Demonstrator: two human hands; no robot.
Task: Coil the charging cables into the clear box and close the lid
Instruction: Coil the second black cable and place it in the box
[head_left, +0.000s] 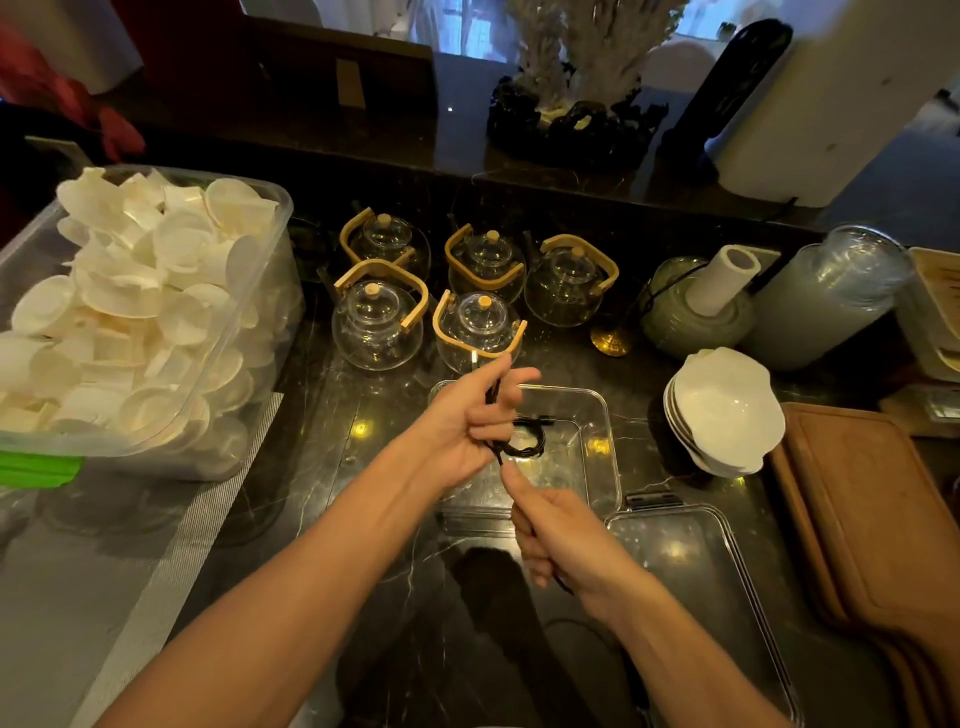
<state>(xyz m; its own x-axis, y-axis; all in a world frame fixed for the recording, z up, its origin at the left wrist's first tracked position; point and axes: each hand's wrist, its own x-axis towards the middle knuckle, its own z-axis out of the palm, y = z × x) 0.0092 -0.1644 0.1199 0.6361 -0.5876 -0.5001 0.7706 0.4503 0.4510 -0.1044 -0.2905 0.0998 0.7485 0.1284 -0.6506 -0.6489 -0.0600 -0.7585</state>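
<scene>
You are holding a black charging cable (522, 449) over the clear box (597, 415), which is sitting open on the dark marble counter (395, 597).

Left hand (470, 421): fingers are curling round a small coil of the cable, with the thumb and forefinger stretched out above it; a strand is running up between them toward a pale plug tip near the glass teapots (478, 332).

Right hand (561, 540): it is closing round the free run of cable just below and beside the coil, pinching it between thumb and curled fingers. The tail is leaving the heel of that hand and trailing down toward you across the counter.

Handling, judged: the cable is looking light, thin and limp, with some spring in the loops, so the coil is likely to open out if your left hand slackens. Keep the grip on the bundled loops, not on the plug ends, and let the right hand feed slack through a loose pinch.

Position: the coil is hanging directly above the box's interior, not yet resting in it. A second dark cable end seems to be lying inside the box already, though this is hard to tell.

The lid (696, 571) is lying flat, just beside the box's near right corner.
</scene>
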